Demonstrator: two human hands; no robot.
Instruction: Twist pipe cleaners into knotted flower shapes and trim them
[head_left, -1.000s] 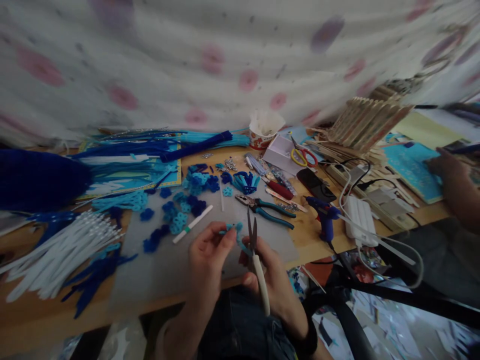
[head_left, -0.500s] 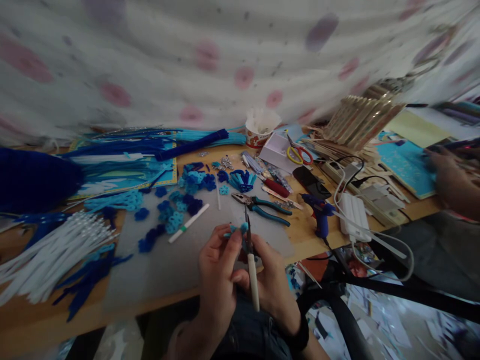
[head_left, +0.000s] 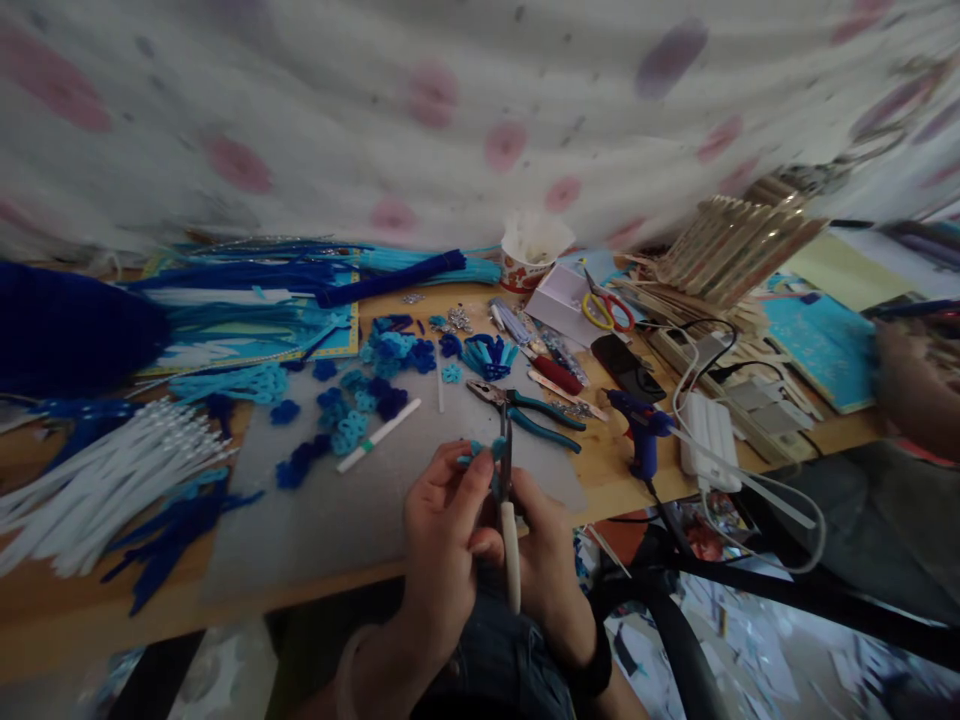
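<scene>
My left hand (head_left: 441, 535) pinches a small light blue pipe-cleaner piece (head_left: 472, 450) between thumb and fingers, above the mat's front edge. My right hand (head_left: 553, 565) grips scissors (head_left: 511, 550) with a whitish handle, their blades pointing away from me. The blades stand right beside the blue piece; whether they touch it I cannot tell. Just beyond lie teal-handled pliers (head_left: 541, 418) on the grey mat (head_left: 322, 540). Dark and light blue pipe-cleaner flowers (head_left: 349, 430) sit to the left, with a white marker (head_left: 379, 435) near them.
White pipe cleaners (head_left: 112, 490) and blue bundles (head_left: 262, 290) cover the left side. To the right are a blue glue gun (head_left: 643, 432), a white power adapter (head_left: 706, 440) with cables, a phone (head_left: 626, 366) and red-yellow scissors (head_left: 606, 308). Another person's hand (head_left: 911, 375) is at far right.
My hands stay close together and keep their holds, with the scissors nearly upright beside the blue piece. The view has shifted slightly. The other person's hand at far right has moved a little.
</scene>
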